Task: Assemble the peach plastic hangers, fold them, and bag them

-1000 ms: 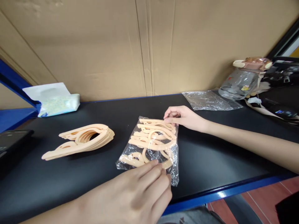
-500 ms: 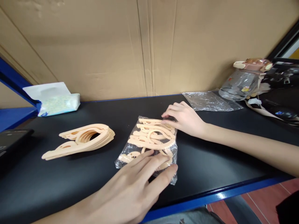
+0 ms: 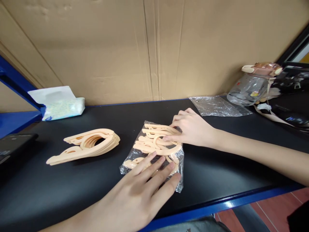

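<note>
A clear plastic bag (image 3: pixel 154 146) filled with several peach plastic hangers lies on the black table (image 3: pixel 217 167). My left hand (image 3: pixel 142 193) rests flat on the bag's near end, fingers stretched out and spread. My right hand (image 3: pixel 190 129) lies on the bag's far right corner, fingers extended over the hangers. A loose stack of the same peach hangers (image 3: pixel 87 145) sits on the table to the left of the bag, apart from both hands.
A tissue pack (image 3: pixel 58 104) lies at the back left by a blue frame. An empty clear bag (image 3: pixel 217 105) and a tipped clear bottle with a pink lid (image 3: pixel 253 85) are at the back right. Cardboard (image 3: pixel 149 48) walls the back. A dark object (image 3: pixel 14 145) sits at far left.
My left hand went from pinching the bag's near edge to lying flat on it. My right hand slid from the bag's far edge onto its top.
</note>
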`<state>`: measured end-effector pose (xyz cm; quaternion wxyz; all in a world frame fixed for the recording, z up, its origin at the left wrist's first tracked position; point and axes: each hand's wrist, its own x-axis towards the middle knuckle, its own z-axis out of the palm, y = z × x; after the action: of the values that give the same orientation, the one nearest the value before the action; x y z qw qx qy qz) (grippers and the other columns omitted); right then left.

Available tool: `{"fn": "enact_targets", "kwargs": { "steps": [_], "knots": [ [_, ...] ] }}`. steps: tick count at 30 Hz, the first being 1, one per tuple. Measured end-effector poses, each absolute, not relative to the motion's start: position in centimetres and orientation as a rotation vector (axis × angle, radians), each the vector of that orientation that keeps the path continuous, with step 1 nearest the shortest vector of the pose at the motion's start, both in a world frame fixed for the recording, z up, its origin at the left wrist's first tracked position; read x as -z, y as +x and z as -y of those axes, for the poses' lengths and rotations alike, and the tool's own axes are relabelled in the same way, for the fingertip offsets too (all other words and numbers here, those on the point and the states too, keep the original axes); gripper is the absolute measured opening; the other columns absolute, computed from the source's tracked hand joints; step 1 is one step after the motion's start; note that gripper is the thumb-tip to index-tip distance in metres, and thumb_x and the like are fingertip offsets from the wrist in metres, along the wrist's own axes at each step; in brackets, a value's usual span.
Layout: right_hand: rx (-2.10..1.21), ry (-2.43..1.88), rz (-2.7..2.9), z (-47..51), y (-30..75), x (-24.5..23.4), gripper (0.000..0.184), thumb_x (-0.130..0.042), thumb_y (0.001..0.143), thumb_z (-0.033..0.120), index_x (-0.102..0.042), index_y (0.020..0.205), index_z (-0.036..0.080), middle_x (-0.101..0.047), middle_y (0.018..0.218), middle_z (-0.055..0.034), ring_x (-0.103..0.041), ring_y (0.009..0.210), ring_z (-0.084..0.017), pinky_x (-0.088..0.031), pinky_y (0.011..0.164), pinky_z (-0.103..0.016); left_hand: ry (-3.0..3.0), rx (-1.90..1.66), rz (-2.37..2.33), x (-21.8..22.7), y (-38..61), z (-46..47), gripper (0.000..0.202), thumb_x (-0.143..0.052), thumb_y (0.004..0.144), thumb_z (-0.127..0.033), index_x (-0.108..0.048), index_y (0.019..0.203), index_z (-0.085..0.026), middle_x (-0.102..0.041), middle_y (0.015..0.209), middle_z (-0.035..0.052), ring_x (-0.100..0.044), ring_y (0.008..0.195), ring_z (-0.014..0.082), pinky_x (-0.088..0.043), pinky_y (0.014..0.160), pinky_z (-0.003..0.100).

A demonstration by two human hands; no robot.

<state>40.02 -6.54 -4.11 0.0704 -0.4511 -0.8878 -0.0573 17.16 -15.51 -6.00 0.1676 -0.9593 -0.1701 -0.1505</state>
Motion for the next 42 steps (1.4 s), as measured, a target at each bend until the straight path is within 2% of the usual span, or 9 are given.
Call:
{"fn": "enact_targets", "kwargs": {
  "steps": [3,13,18,21,24,30,37,39,42],
  "knots": [
    [0.105,-1.440,2.686,6.8,39.6,3.5,0.066,-0.042,0.083,0.074,-0.073,0.075,0.016,-0.066,0.086,-0.0096,-0.056,0.083,-0.024,-0.032,0.074,-0.037,-2.679,0.397,0.431,6.3,17.2,15.8,0.041,-0.038,0.093,-0.005,-0.052,0.131,-0.014,-0.060,0.133,0.0083,-0.055,0.124,0.0229,-0.038,0.112,0.039],
    [-0.086,-1.417,2.686,6.8,39.6,3.3,0.056,-0.045,0.090,0.062,-0.071,0.077,0.014,-0.063,0.099,-0.0122,-0.057,0.088,-0.025,-0.038,0.081,-0.041,-2.596,0.379,0.378,5.9,17.8,15.9,0.036,-0.042,0.093,-0.012,-0.056,0.126,-0.013,-0.065,0.125,0.0109,-0.057,0.121,0.0239,-0.041,0.109,0.036],
    [-0.241,-1.250,2.609,4.7,40.2,5.1,0.059,-0.034,0.094,0.060,-0.068,0.109,0.016,-0.062,0.117,-0.0131,-0.056,0.104,-0.027,-0.039,0.091,-0.045,-2.595,0.443,0.420,5.7,19.4,14.0,0.034,-0.037,0.094,-0.007,-0.060,0.117,-0.015,-0.069,0.113,0.0101,-0.066,0.105,0.0228,-0.053,0.093,0.034],
    [-0.279,-1.360,2.493,3.0,40.8,5.7,0.067,-0.024,0.096,0.062,-0.052,0.134,0.014,-0.053,0.136,-0.0168,-0.046,0.125,-0.033,-0.034,0.100,-0.051,-2.624,0.269,0.460,5.0,20.7,11.7,0.033,-0.041,0.091,-0.004,-0.058,0.118,-0.012,-0.067,0.114,0.0131,-0.065,0.106,0.0248,-0.055,0.087,0.034],
    [-0.242,-1.458,2.331,1.9,41.8,5.5,0.072,-0.024,0.095,0.063,-0.039,0.144,0.013,-0.043,0.146,-0.0170,-0.037,0.135,-0.033,-0.029,0.108,-0.052,-2.728,0.099,0.562,4.0,21.8,8.8,0.035,-0.047,0.085,0.001,-0.056,0.118,-0.011,-0.065,0.111,0.0133,-0.064,0.103,0.0243,-0.052,0.089,0.036],
    [-0.094,-1.331,2.258,2.6,44.5,4.8,0.056,-0.031,0.096,0.057,-0.053,0.131,0.020,-0.056,0.132,-0.0102,-0.047,0.126,-0.027,-0.033,0.108,-0.046,-2.705,0.038,0.716,3.7,23.2,2.7,0.044,-0.043,0.078,0.009,-0.055,0.114,-0.014,-0.060,0.117,0.0125,-0.062,0.103,0.0245,-0.051,0.082,0.035],
    [-0.083,-1.354,2.287,4.0,45.5,5.9,0.042,-0.041,0.094,0.054,-0.061,0.116,0.024,-0.056,0.129,-0.0084,-0.049,0.123,-0.027,-0.032,0.108,-0.049,-2.612,0.028,0.846,4.5,24.4,-0.6,0.051,-0.040,0.073,0.012,-0.055,0.116,-0.011,-0.060,0.116,0.0146,-0.065,0.093,0.0258,-0.051,0.071,0.033],
    [-0.083,-1.366,2.301,3.9,45.6,6.1,0.042,-0.041,0.094,0.054,-0.063,0.114,0.024,-0.056,0.129,-0.0083,-0.049,0.123,-0.027,-0.032,0.107,-0.050,-2.599,0.040,0.870,4.4,24.6,-0.4,0.052,-0.041,0.073,0.011,-0.054,0.119,-0.011,-0.061,0.116,0.0144,-0.065,0.095,0.0265,-0.051,0.075,0.035],
    [-0.047,-1.402,2.297,3.4,46.2,6.0,0.042,-0.041,0.093,0.053,-0.064,0.113,0.023,-0.057,0.128,-0.0097,-0.049,0.122,-0.028,-0.033,0.105,-0.051,-2.597,0.071,0.873,4.4,24.6,0.7,0.047,-0.043,0.081,0.005,-0.051,0.125,-0.009,-0.063,0.115,0.0155,-0.062,0.105,0.0277,-0.047,0.090,0.040]
  ]
}}
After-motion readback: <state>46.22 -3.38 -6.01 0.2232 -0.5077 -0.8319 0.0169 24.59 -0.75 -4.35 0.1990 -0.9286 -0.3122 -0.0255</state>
